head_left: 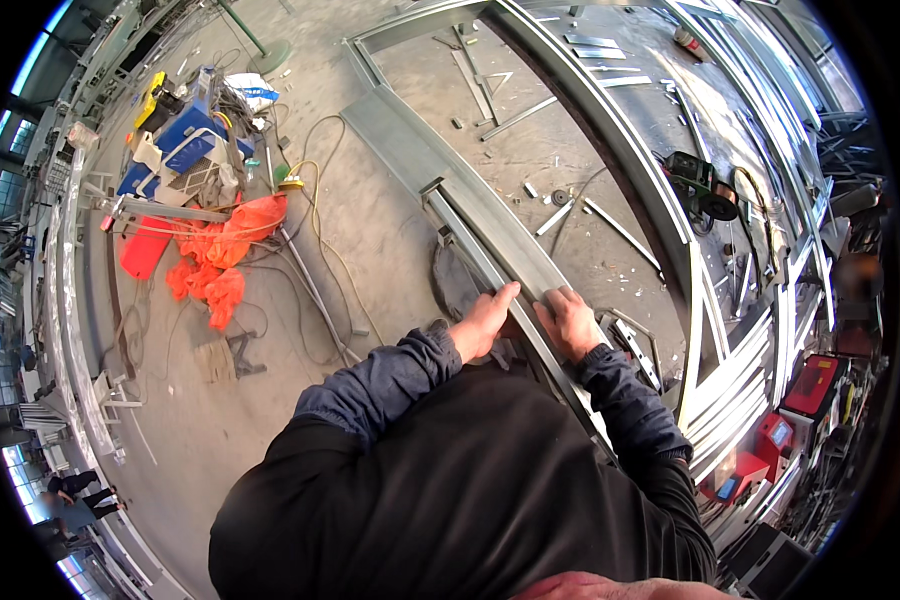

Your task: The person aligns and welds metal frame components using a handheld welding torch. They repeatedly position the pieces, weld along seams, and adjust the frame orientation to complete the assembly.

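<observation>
A narrow metal channel point(470, 243) runs slantwise toward my body, beside a wide flat metal beam point(425, 140). My left hand point(485, 322) is closed round the narrow channel, its thumb along the top and its other fingers partly hidden on the near side. On the wide beam's near end lies my right hand point(570, 325), fingers bent over the metal and pressed together. Only a small gap parts the two hands. A short bracket-like end point(431, 187) shows at the channel's far tip. Under the channel, left of it, is a dark shape point(454, 280), partly covered.
A large metal frame point(610, 110) borders the right side, with offcuts and a green power tool point(703, 185) within reach of it. Left stand a blue toolbox point(185, 140), orange cloth point(232, 235) and a yellow cable point(320, 215). Red machines point(770, 445) are at lower right.
</observation>
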### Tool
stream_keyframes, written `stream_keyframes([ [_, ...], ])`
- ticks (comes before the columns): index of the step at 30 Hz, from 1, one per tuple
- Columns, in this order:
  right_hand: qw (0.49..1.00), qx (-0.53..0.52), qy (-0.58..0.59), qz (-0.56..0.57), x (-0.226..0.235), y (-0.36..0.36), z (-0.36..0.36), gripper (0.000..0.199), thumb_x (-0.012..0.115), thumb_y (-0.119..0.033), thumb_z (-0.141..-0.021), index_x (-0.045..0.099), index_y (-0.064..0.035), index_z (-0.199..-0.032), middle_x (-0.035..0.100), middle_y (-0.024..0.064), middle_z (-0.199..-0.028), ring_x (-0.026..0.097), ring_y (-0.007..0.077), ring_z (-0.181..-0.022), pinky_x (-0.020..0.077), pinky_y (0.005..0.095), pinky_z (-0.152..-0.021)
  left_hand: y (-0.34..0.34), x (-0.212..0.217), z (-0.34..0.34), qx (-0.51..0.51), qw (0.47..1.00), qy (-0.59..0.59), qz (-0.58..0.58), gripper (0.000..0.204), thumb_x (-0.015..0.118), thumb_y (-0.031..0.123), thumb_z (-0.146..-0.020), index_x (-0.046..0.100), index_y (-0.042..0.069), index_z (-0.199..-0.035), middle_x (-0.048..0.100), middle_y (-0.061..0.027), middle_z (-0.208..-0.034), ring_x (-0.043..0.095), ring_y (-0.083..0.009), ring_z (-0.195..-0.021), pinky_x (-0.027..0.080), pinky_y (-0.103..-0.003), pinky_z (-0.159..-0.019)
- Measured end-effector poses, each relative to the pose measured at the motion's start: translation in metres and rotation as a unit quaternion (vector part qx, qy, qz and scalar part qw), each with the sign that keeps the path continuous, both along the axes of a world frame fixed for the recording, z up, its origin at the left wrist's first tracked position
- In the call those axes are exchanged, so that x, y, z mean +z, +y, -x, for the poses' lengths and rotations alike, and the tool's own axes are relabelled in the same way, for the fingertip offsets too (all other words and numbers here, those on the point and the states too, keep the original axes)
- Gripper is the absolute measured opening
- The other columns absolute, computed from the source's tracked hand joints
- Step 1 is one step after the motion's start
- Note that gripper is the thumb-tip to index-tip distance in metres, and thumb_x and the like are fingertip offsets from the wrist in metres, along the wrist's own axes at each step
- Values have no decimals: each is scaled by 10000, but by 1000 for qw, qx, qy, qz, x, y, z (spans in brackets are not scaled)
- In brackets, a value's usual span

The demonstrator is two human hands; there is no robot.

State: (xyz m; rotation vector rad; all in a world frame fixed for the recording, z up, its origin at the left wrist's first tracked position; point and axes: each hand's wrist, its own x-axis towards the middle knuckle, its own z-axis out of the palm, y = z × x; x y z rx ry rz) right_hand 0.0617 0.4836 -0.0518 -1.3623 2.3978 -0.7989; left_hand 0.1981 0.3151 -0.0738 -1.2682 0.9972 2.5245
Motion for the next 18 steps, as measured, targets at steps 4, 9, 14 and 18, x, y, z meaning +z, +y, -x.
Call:
stream_keyframes([
  [4,1000,-1,-11,7,-2,0,0,238,786,-224,-991,709,-22,-1089,686,202,-1015,685,459,-987,570,523,-840,0,-15,5,15,1000,-13,24,693,689,523,-1060,589,-30,-1465,726,-139,-1296,749,-302,-1140,636,-542,-951],
  [9,999,5,-32,6,0,2,3,262,779,-247,-986,721,-7,-1074,692,200,-996,687,435,-989,569,507,-874,-1,-14,17,48,998,-35,10,665,665,497,-1083,566,-17,-1493,690,-155,-1371,739,-303,-1174,649,-556,-927],
  [14,995,-5,-94,-37,11,-3,7,334,740,-332,-1016,724,-9,-1099,712,211,-1085,706,457,-1073,581,522,-908,1,-31,19,69,994,-70,52,640,645,496,-1123,564,-22,-1489,695,-166,-1371,751,-331,-1170,672,-571,-940],
  [18,995,4,-77,-58,14,-2,9,302,721,-324,-1026,697,-24,-1003,689,224,-1038,694,479,-1009,571,549,-866,5,-12,23,83,995,-47,12,704,658,577,-1080,673,-86,-1317,754,-181,-1106,736,-283,-940,624,-490,-762],
])
